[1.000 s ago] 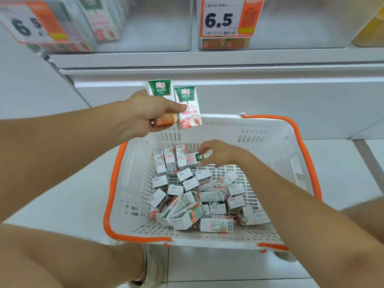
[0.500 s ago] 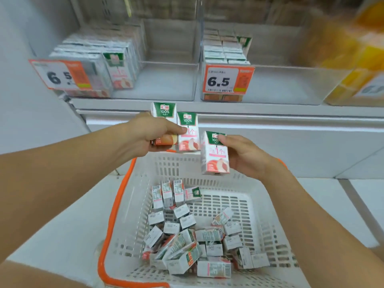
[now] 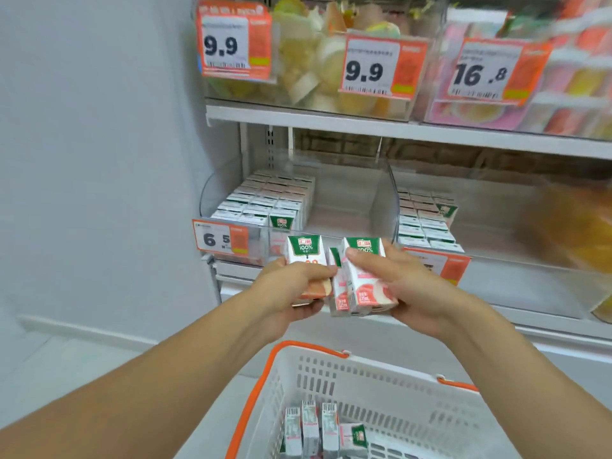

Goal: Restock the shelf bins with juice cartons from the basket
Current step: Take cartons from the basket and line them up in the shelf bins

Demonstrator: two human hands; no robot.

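Note:
Three small green-and-white juice cartons are held together in front of the lower shelf. My left hand (image 3: 291, 293) grips the left carton (image 3: 304, 251). My right hand (image 3: 400, 286) grips the right carton (image 3: 364, 276), and a middle carton (image 3: 339, 289) is squeezed between the two. Behind them a clear left bin (image 3: 347, 210) holds rows of the same cartons on its left side. A second clear bin (image 3: 496, 207) to the right has cartons stacked at its left. The white basket with orange handles (image 3: 381, 382) sits below, with several cartons (image 3: 318, 429) standing in it.
Orange price tags reading 6.5 (image 3: 220, 240) hang on the bin fronts. The upper shelf (image 3: 364, 125) carries bins of fruit cups with 9.9 and 16.8 tags. A white wall (image 3: 99, 160) closes the left side. The floor lies beneath the basket.
My right hand has brought its carton against the two in my left hand. Both hands have risen toward the shelf bins, and my view has tilted up away from the basket.

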